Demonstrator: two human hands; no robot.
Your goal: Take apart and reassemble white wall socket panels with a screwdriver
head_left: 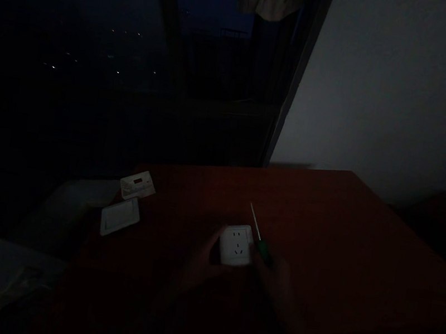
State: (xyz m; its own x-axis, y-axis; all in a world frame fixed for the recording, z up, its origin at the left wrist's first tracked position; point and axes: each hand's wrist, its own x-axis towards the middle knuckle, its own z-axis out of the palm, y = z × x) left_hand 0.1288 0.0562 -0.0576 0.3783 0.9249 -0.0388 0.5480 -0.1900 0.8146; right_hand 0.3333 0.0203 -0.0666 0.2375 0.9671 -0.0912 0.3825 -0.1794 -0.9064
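A white wall socket (236, 245) with several dark slots faces up between my hands, over the reddish-brown table. My left hand (206, 260) is closed on its left side, thumb along the lower edge. In my right hand (275, 277) is a screwdriver with a green handle (263, 249) and a thin metal shaft (255, 222) that points up and away to the left. The fingers of that hand also reach the right edge of the socket. Darkness hides much of both hands, so the exact finger positions are unclear.
At the table's left edge lie a white rectangular frame (121, 216) and, behind it, a pale plate (137, 185) with a small rectangular hole. The table (317, 216) meets a pale wall (385, 102) at the back right. A dark window (108, 58) stands behind the table.
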